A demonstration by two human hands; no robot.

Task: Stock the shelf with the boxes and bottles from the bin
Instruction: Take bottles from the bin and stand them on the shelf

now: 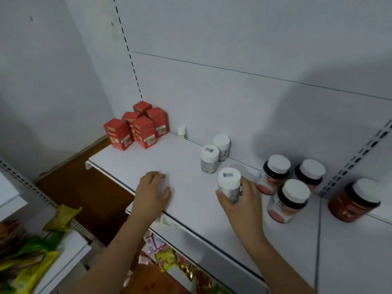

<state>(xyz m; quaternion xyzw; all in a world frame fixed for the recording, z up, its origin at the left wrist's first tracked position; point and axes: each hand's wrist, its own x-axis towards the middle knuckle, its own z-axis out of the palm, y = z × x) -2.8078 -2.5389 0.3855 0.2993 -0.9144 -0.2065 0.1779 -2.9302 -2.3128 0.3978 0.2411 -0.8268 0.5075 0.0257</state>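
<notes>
The white shelf [191,200] runs from left to right in front of me. My right hand [239,200] grips a white-capped bottle [229,183] standing upright on the shelf, beside two similar bottles [210,159]. My left hand [151,194] rests at the shelf's front edge. Its fingers and thumb curl round what looks like a small white bottle [164,184], which is hard to make out against the shelf. Several red boxes [135,128] stand grouped at the back left corner. Three dark bottles with white lids [286,200] stand to the right of my right hand.
A tiny white bottle [182,132] stands against the back panel. A large red jar [354,201] sits at the far right, past the slotted upright. Green and yellow packets [31,257] lie on a lower shelf to the left, and more packets [167,258] lie below.
</notes>
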